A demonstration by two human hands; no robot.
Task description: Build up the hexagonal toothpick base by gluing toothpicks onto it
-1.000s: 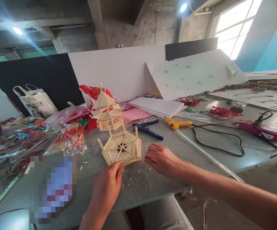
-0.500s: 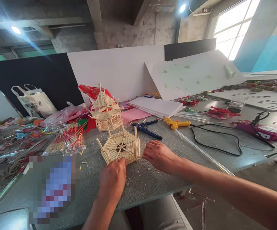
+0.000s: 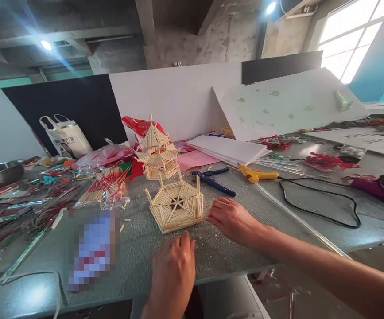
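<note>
A hexagonal base of thin wooden sticks [image 3: 165, 212], with short posts standing at several corners, lies on the table in front of me. At its right corner, my right hand [image 3: 230, 217] is closed in a pinch on a thin wooden stick [image 3: 204, 219], whose end meets the base's edge. My left hand [image 3: 175, 266] rests low, just in front of the base and apart from it. Its fingers are curled together and point down; whatever they may hold is hidden. Behind the base stands a tiered stick pagoda [image 3: 160, 157].
Dark blue cutters [image 3: 215, 181] and a yellow glue gun [image 3: 258, 174] with a black cord lie behind my right hand. Bundled red-tipped sticks [image 3: 107, 186] lie to the left, near a metal bowl [image 3: 2, 175]. White boards [image 3: 228, 148] are stacked at the back.
My left hand has drawn back from the base's front edge toward me. My right hand keeps its pinch at the right corner. The whole view has shifted, so things sit farther right.
</note>
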